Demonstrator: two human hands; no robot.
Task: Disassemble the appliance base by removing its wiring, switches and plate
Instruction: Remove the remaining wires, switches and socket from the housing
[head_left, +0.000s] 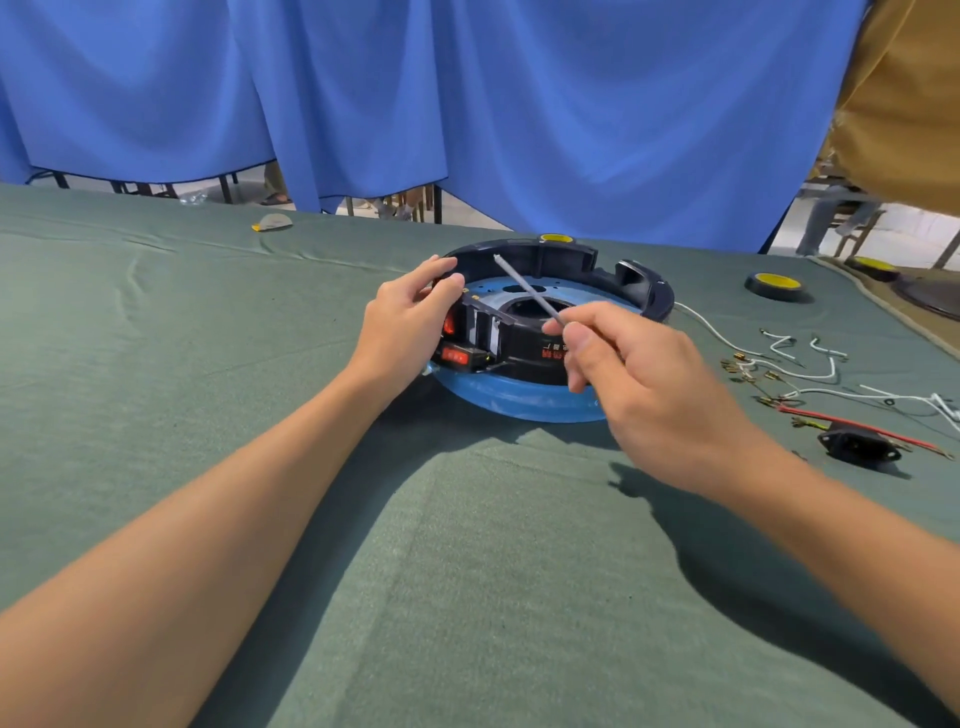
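Here the appliance base (540, 338) sits on the green cloth of the table (156, 364), a little above the middle of the view — a round blue plate under a black housing, open side up. The left hand (402, 332) steadies it at its nine o'clock edge, fingers curled loosely against the rim, thumb close to the red rocker switches (457, 347) that show at about eight o'clock on the housing. The right hand (623, 374) comes in from four o'clock and pinches a thin grey rod-like tool (530, 293) between thumb and first fingers; whether it is a screwdriver shaft I cannot tell.

What matters for the next move: the tool's long axis runs from the right hand's fingertips up toward eleven o'clock, crossing over the centre opening of the housing, with its tip near the far inner wall. The switches lie well off that line, to the tip's near-left and closer to the left hand. So, in my judgement, the tool has to swing back toward eight o'clock to reach them, or the left thumb must push them out.

Out at three to four o'clock lie loose white wires (810, 364), a red wire and a black socket (857, 444), apart from the base — the wiring appears largely out already.
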